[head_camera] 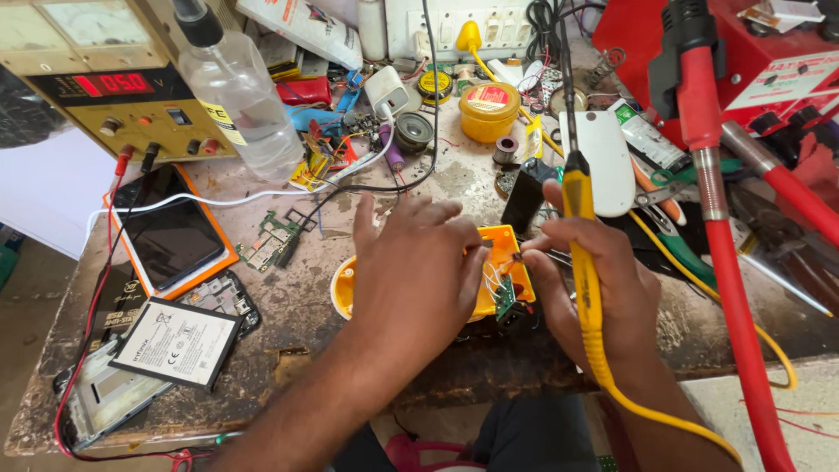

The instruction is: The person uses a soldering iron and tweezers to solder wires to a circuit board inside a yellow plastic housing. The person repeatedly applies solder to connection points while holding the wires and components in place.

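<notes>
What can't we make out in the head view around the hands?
- Soldering iron tip: hidden behind right hand.
- Yellow casing: mostly covered by left hand.
- Green circuit board joints: too small.
- Red tool: cut off at bottom edge.

Yellow plastic housing (498,249) lies open on surface; small green circuit board (505,297) with thin wires inside; yellow soldering iron (584,253) upright beside it.

An electronics repair workshop: power supply (114,87), soldering iron (581,236), bare circuit boards (271,240) crowding a worn surface (306,306) around the fingers (411,214).
</notes>
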